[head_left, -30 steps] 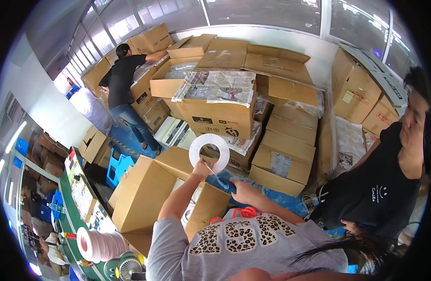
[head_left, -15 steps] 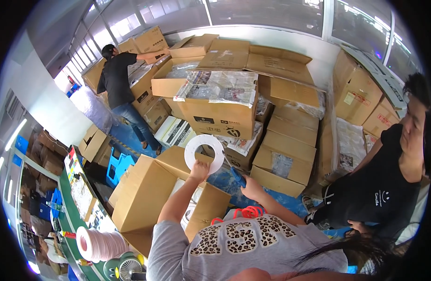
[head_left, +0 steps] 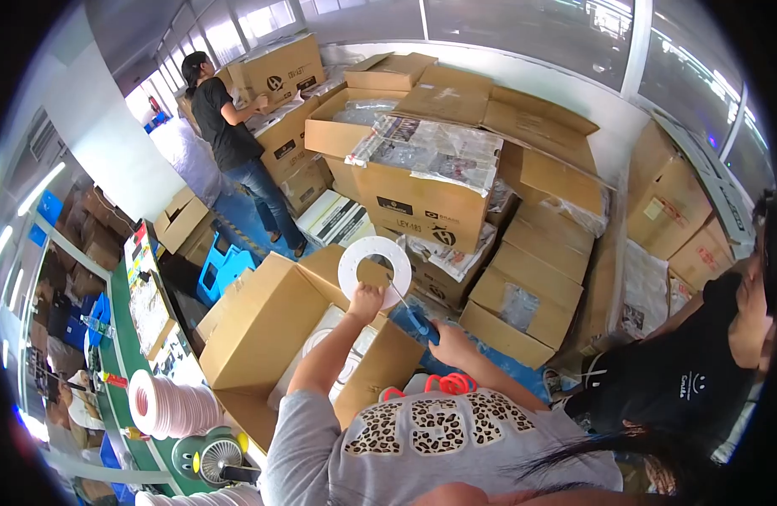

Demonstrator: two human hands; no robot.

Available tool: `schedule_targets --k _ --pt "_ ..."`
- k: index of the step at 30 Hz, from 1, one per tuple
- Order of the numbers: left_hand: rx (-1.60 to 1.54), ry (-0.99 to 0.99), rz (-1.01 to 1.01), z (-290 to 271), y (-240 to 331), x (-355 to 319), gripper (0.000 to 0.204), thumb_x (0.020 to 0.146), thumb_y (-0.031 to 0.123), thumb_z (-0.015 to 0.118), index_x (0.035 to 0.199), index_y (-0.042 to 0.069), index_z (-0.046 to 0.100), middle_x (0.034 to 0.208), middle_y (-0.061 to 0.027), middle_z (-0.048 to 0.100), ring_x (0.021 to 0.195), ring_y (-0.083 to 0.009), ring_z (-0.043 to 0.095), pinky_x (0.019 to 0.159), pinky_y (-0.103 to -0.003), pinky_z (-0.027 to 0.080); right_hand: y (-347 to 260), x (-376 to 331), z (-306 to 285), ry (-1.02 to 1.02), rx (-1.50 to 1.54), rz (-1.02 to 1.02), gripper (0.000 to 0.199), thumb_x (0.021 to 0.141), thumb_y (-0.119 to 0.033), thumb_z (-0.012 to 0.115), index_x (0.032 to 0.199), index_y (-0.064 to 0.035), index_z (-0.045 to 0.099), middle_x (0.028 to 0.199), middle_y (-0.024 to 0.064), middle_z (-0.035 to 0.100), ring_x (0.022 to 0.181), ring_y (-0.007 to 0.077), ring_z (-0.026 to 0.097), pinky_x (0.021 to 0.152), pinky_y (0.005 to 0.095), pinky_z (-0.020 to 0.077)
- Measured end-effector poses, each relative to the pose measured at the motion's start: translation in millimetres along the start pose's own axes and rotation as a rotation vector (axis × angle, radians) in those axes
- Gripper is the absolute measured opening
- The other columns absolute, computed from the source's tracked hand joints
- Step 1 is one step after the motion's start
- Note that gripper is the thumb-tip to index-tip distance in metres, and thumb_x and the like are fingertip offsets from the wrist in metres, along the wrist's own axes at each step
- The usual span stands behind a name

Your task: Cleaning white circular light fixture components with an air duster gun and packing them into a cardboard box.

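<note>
My left hand [head_left: 367,302] holds up a flat white ring [head_left: 374,270] by its lower edge, over an open cardboard box [head_left: 270,337]. My right hand [head_left: 453,344] grips a blue-handled tool [head_left: 420,320], and the tool's thin metal tip points up toward the ring. Inside the box, under my left arm, lie more white rings in clear plastic [head_left: 329,337]. An orange coiled cord [head_left: 443,384] hangs at my chest.
Stacked cardboard boxes [head_left: 422,194] fill the space ahead and to the right. A person in black [head_left: 228,126] works at boxes at the back left. Another person in black [head_left: 701,371] stands close on my right. A green bench [head_left: 123,371] with white reels [head_left: 173,405] runs along the left.
My right hand with the blue tool has drawn a little to the right, away from the ring. The ring stays held up. The person at the back left has straightened up.
</note>
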State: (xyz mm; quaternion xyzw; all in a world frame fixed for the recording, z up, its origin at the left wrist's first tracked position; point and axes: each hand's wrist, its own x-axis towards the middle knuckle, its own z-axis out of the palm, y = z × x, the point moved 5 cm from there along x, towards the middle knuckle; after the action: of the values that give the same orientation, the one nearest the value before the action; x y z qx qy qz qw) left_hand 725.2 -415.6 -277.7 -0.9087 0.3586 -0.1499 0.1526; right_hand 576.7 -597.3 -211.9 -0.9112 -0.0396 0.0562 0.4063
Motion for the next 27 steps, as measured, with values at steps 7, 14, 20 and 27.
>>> schedule_targets --k 7,14,20,27 --pt "-0.058 0.05 0.064 -14 15 -15 0.008 0.072 0.012 0.051 0.079 0.008 0.049 0.071 -0.0057 0.057 0.071 -0.0192 0.056 0.072 -0.031 0.038 -2 13 8 0.043 0.013 -0.003 0.039 0.071 -0.017 0.059 0.106 -0.0026 0.052 0.087 0.023 0.06 0.083 0.0391 0.057 0.073 0.045 0.046" --pt "-0.063 0.063 0.02 -14 4 -34 0.009 0.073 0.012 0.051 0.08 0.009 0.049 0.071 -0.0051 0.056 0.073 -0.0187 0.056 0.072 -0.03 0.037 -12 22 14 0.018 0.004 0.008 0.04 0.071 -0.017 0.06 0.107 -0.0021 0.051 0.091 0.0237 0.06 0.086 0.0389 0.057 0.075 0.0456 0.0457" --pt "-0.064 0.108 -0.006 -14 -9 -41 0.011 0.072 0.012 0.051 0.082 0.008 0.049 0.071 -0.0046 0.056 0.073 -0.0181 0.056 0.072 -0.03 0.037 -8 30 23 0.026 0.018 0.01 0.045 0.072 -0.017 0.06 0.113 -0.0017 0.048 0.093 0.0247 0.059 0.087 0.0399 0.056 0.076 0.0446 0.0457" --pt "-0.156 0.115 -0.231 -30 -34 -63 0.018 0.07 0.015 0.055 0.085 0.006 0.049 0.074 -0.0072 0.056 0.074 -0.0218 0.056 0.073 -0.034 0.039 8 41 17 0.175 0.081 0.019 0.046 0.071 -0.019 0.062 0.111 -0.0023 0.047 0.088 0.0248 0.059 0.085 0.0417 0.056 0.074 0.0463 0.0457"
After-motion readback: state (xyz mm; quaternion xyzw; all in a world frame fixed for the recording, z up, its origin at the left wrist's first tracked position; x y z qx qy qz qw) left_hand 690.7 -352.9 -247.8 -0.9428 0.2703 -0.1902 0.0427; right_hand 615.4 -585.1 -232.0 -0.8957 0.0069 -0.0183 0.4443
